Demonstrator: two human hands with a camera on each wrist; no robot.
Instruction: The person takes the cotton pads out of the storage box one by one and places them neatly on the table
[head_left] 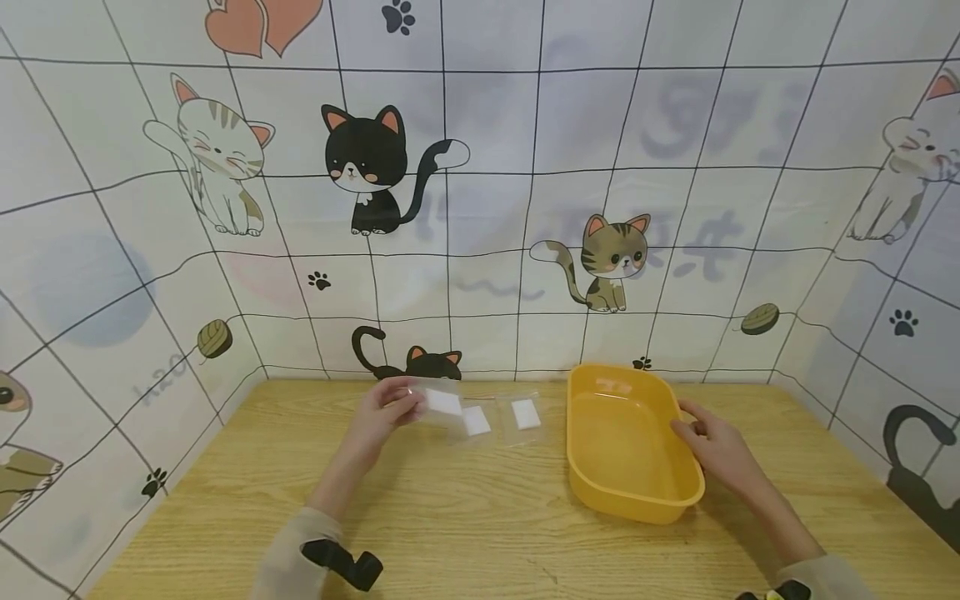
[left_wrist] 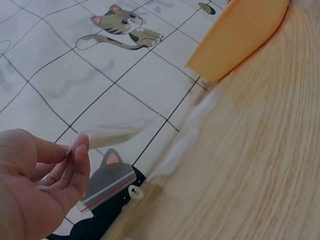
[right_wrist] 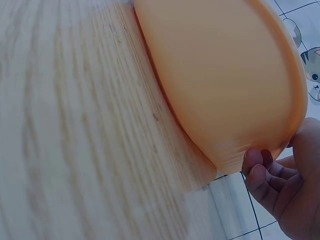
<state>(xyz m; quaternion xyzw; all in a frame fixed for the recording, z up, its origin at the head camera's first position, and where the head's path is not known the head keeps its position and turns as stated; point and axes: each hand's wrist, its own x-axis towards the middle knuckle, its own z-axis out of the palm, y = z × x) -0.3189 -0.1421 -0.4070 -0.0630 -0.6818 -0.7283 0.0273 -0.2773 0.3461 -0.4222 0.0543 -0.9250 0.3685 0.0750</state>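
My left hand [head_left: 386,412] pinches a clear zip bag [head_left: 442,403] with a white rectangular piece in it, held a little above the table's back part. In the left wrist view the thumb and fingertips meet on the edge of the bag, and a red-lined zip strip [left_wrist: 107,192] shows beside them. Two more clear bags with white pieces lie to its right, a nearer one [head_left: 476,422] partly overlapped in view and a farther one [head_left: 527,414]. With my right hand [head_left: 716,442] I grip the right rim of a yellow plastic basin [head_left: 630,442]; nothing shows inside it.
All this is on a wood-grain table [head_left: 465,525]. White cloth walls [head_left: 487,208] printed with cats and grid lines rise at the back and both sides. The basin stands right of the bags, near the back wall.
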